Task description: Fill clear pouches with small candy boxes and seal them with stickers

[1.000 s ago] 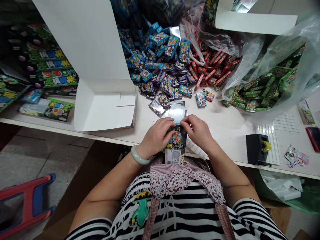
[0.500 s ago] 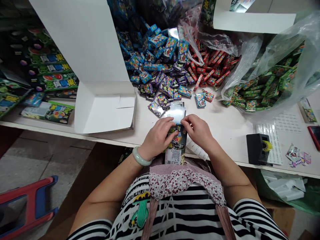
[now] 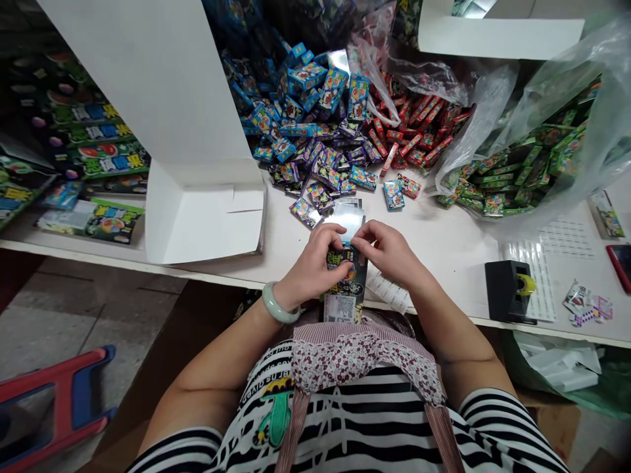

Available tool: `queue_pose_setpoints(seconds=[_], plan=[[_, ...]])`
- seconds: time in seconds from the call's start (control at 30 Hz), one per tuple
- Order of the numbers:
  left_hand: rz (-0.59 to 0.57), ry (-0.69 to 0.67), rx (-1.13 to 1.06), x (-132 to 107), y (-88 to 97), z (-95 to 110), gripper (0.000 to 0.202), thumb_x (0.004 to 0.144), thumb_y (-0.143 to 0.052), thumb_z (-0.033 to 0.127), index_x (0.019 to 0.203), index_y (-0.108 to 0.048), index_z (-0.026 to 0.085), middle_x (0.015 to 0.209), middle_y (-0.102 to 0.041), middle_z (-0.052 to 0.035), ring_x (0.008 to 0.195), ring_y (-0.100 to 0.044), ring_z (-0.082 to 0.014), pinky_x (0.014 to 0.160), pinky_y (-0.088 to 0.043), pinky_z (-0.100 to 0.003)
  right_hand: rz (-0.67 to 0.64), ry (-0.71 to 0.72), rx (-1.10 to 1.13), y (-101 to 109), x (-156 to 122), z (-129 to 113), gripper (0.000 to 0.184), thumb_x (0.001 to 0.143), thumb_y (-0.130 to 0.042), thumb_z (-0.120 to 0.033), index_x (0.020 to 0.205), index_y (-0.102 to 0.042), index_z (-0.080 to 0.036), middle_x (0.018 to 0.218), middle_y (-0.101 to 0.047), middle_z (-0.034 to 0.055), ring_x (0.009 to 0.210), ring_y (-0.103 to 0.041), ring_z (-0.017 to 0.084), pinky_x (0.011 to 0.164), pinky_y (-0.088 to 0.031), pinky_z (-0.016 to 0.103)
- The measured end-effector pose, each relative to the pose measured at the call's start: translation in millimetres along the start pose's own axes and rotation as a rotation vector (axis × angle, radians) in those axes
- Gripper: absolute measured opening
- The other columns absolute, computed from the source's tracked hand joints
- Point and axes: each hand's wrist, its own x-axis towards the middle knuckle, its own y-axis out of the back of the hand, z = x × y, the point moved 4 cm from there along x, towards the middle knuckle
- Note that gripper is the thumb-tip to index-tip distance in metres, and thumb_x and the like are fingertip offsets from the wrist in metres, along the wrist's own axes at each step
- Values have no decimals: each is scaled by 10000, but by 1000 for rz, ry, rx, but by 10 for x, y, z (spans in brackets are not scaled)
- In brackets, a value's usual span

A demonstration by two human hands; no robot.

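A black printed packet [image 3: 340, 307] with a barcode label and a clear, shiny upper part [image 3: 351, 218] lies at the table's front edge, against the apron. My left hand [image 3: 318, 263] holds its left side, fingers curled at the upper part and thumb across the print. With thumb and forefinger pinched together, my right hand [image 3: 387, 253] grips the packet near the lower edge of the shiny part. Exactly what lies between those fingertips is hidden. Just beyond the packet are small purple boxes [image 3: 328, 172], a blue box [image 3: 394, 195] and a red box [image 3: 409, 186].
An open white carton [image 3: 204, 220] stands at left. Behind lie heaps of blue boxes [image 3: 308, 77] and red boxes [image 3: 424, 125]. A clear bag of green boxes [image 3: 522, 167] sits at right, near a black tape dispenser [image 3: 507, 292] and sticker sheets [image 3: 542, 282].
My left fingers have curled more and the left thumb has shifted slightly on the packet. The right hand has moved slightly left, still pinching. The camera view has shifted a little.
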Motion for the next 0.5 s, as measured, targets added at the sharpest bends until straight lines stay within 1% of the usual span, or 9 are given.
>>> queue_pose_setpoints(seconds=[0.07,0.13,0.27,0.37,0.43,0.5], plan=[[14,17,-31,1,-32,-16,308,778,-650,152,905,-381,232,1243,-530,-100,1204,-525,-232,1032,-457,-440,-81,-44,64,-11,59,23,134,845,-637,-309,803,-578,-195,723,-615,-15,653,-526,112,630,-400,280],[29,28,-39,-5,-59,-35,307,771,-642,143,902,-378,231,1258,-523,-107,1220,-516,-237,1040,-447,-448,-121,-77,95,-24,101,39,157,816,-669,-301,775,-564,-192,684,-590,-28,633,-502,105,624,-394,279],[25,57,-48,-26,-89,-66,302,774,-641,159,900,-376,232,1260,-524,-114,1231,-512,-247,1042,-444,-465,-93,-101,194,-58,97,78,198,780,-698,-286,725,-530,-195,675,-573,-38,641,-500,102,630,-410,275],[-7,68,-61,-35,-101,-56,295,783,-639,171,902,-376,234,1263,-525,-118,1243,-509,-253,1046,-444,-481,-82,-92,291,-77,55,134,251,770,-719,-335,710,-516,-200,677,-569,-41,649,-511,105,635,-434,278],[-21,61,-66,-33,-106,-36,297,784,-635,163,903,-373,236,1260,-528,-116,1237,-512,-250,1045,-445,-486,-76,-89,325,-70,40,174,287,761,-737,-374,705,-513,-203,672,-572,-42,648,-515,105,644,-446,283],[-23,49,-71,-28,-110,-15,300,785,-631,152,901,-368,238,1260,-533,-115,1228,-518,-247,1043,-445,-486,-89,-107,344,-64,38,203,301,750,-750,-381,702,-515,-202,664,-580,-42,639,-513,102,650,-450,285]])
